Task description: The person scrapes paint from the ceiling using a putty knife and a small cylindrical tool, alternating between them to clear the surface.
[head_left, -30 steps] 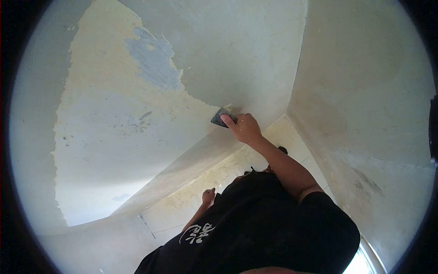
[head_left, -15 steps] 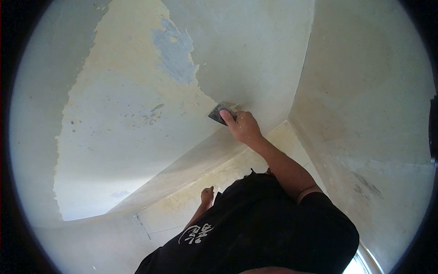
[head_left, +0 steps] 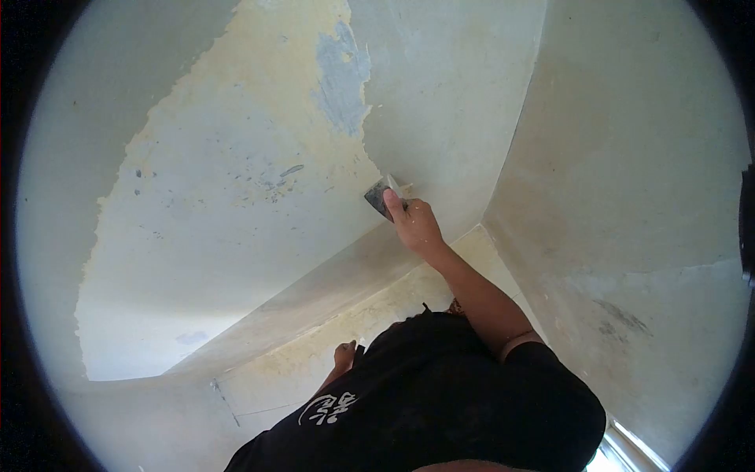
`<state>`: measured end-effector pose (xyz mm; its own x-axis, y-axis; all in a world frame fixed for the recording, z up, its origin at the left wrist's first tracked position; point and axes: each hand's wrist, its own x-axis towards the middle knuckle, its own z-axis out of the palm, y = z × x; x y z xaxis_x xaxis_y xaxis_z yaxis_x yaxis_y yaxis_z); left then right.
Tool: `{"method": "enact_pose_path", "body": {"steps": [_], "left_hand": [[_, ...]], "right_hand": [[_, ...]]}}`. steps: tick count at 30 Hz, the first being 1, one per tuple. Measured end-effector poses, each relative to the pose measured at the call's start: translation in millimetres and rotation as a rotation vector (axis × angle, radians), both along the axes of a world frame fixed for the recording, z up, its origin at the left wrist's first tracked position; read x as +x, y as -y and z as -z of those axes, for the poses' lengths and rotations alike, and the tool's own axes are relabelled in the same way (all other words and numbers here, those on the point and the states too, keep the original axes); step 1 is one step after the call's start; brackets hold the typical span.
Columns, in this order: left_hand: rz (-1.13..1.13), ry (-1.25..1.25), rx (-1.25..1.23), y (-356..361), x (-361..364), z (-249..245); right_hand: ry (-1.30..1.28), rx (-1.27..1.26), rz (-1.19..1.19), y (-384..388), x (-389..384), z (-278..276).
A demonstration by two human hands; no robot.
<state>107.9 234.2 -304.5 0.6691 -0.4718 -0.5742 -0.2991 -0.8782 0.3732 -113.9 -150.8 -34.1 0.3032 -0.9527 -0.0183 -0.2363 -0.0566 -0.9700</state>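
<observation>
My right hand (head_left: 418, 226) is closed around a scraper (head_left: 379, 197), thumb laid along its wide, dark, stained blade. The blade meets the wall (head_left: 228, 236) at the lower end of a ragged coating edge, and a pale bit of material shows beside it. Left of that edge the surface is yellowish white with dark flecks; to its right lies a greyer coating (head_left: 448, 94). Low by my body, my left hand (head_left: 344, 355) looks curled closed. A small dark shape is beside its fingers, and I cannot make out what they hold.
A second wall (head_left: 629, 157) meets the first at a corner on the right, with a dark smudge (head_left: 621, 316) low on it. Pale flooring (head_left: 275, 377) lies below. Bright light enters through a window or door (head_left: 617, 452) at the lower right.
The view has shifted, so the bare patch appears further right. My right hand and the scraper have moved only slightly along the coating edge. My left hand appears a little lower and further left.
</observation>
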Motion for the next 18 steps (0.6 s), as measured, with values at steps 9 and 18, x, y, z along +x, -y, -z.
{"method": "enact_pose_path", "body": {"steps": [9,18], "left_hand": [[0.079,0.049,-0.008,-12.6,20.3,12.5],[0.189,0.093,-0.198,-48.3,26.4,90.2]], "right_hand": [[0.192,0.139,-0.102,25.8,-22.2,-116.3],[-0.625,-0.016,0.092,47.5,-137.2,234.4]]}}
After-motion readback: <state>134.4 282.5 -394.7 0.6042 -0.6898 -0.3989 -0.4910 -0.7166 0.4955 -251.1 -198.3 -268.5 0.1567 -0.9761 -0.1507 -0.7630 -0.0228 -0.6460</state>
